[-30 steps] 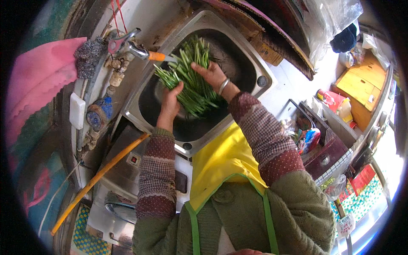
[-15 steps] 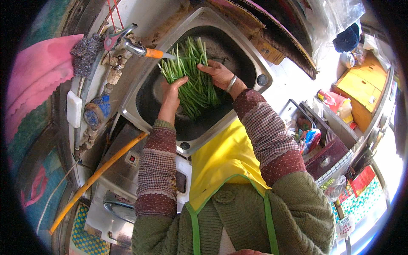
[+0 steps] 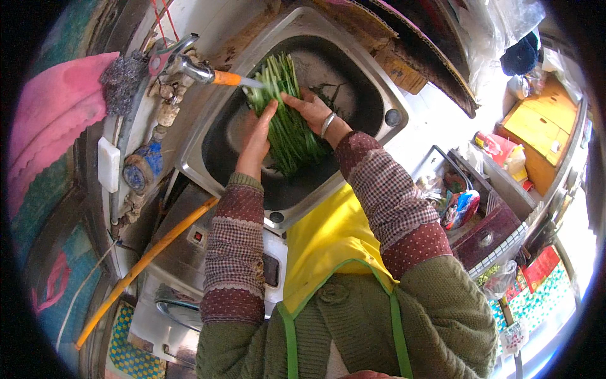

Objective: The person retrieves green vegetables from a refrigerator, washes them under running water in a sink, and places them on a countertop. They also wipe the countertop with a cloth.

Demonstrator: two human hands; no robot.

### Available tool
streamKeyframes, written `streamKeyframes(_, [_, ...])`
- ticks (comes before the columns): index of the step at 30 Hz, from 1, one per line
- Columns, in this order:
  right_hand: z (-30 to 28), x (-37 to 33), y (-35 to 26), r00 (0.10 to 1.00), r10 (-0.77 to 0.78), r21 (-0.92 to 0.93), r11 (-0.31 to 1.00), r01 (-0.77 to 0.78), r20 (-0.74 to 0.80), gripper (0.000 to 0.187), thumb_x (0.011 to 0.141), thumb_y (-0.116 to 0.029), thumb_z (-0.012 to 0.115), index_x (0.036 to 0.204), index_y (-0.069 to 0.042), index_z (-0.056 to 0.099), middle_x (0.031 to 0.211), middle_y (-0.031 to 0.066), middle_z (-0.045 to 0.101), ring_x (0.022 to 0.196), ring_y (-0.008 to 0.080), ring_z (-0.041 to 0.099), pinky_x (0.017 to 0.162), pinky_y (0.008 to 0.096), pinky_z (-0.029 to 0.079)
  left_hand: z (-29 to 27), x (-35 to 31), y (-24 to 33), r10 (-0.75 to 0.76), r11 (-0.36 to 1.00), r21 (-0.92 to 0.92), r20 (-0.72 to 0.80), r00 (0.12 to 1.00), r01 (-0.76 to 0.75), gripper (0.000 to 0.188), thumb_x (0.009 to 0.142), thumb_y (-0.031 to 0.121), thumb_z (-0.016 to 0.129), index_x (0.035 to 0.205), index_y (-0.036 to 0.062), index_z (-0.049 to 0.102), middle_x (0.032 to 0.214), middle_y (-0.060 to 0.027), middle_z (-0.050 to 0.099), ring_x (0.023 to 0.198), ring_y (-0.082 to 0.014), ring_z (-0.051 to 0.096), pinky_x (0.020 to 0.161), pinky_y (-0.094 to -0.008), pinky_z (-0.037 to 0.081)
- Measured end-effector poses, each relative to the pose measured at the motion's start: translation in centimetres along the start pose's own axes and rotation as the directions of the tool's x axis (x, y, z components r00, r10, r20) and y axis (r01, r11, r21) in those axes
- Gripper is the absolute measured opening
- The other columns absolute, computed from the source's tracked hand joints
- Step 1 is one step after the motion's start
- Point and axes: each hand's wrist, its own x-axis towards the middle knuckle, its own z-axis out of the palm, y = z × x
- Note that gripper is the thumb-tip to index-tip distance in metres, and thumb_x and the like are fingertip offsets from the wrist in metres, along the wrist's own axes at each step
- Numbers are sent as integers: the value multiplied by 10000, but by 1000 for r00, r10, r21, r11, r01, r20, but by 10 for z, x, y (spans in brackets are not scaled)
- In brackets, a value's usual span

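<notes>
Fingers (image 3: 291, 101) closed on green stalks (image 3: 287, 142)

Over a steel sink (image 3: 192, 158), an orange-nozzled tap (image 3: 225, 78) streams onto the stalks; the left hand (image 3: 254, 140) grips their left side, the right hand (image 3: 312, 112), wearing a silver bangle (image 3: 327, 125), their right.

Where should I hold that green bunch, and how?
Probably near the middle, from both sides, where the left hand and right hand are. The green bunch is many long, loose stalks, so a hand on each side should keep it together. The upper end seems worse: water from the orange-tipped tap hits there.
</notes>
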Motion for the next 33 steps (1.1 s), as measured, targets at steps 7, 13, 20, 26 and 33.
streamKeyframes(7, [16, -60, -40, 965, -249, -75, 964, 256, 85, 641, 895, -178, 788, 1400, 29, 451, 1274, 96, 620, 1140, 170, 599, 974, 329, 500, 28, -39, 35, 291, 951, -142, 132, 947, -273, 330, 998, 201, 649, 1267, 16, 606, 1164, -52, 667, 1058, -165, 602, 932, -352, 458])
streamKeyframes(13, [42, -124, -69, 618, -689, -587, 338, 736, 378, 962, 660, -280, 958, 1431, -33, 439, 1368, 127, 508, 1247, 256, 513, 1077, 394, 406, 22, -106, 65, 750, 660, -205, 237, 618, -723, 438, 983, 217, 654, 1354, 6, 557, 1248, -97, 646, 1144, -192, 608, 976, -336, 470])
streamKeyframes(20, [40, -59, 10, 856, -501, -697, 570, 435, 125, 921, 730, -468, 885, 1369, 28, 444, 1185, 231, 671, 1080, 333, 679, 887, 388, 540, -13, -74, 14, 322, 942, -132, 79, 944, -310, 676, 966, 509, 631, 1340, -42, 516, 1272, -157, 575, 1177, -242, 551, 972, -401, 425])
streamKeyframes(26, [34, -61, 36, 958, -280, -375, 897, 236, -67, 589, 875, -288, 818, 1303, 16, 550, 1163, 93, 696, 1052, 163, 642, 917, 336, 521, -49, -55, -9, -164, 981, -100, 29, 986, 166, 977, 904, 654, 622, 1544, -7, 296, 1580, -199, 302, 1435, -315, 328, 1145, -467, 282])
streamKeyframes(33, [-4, 1, -5, 970, 196, -385, 891, -239, -147, 934, 949, -568, 617, 1582, -4, 226, 1629, 191, 257, 1493, 272, 265, 1187, 490, 241, -21, -21, 12, -116, 974, 216, 232, 966, 65, 970, 818, 477, 785, 1568, 80, 314, 1579, -152, 347, 1475, -299, 262, 1179, -522, 180])
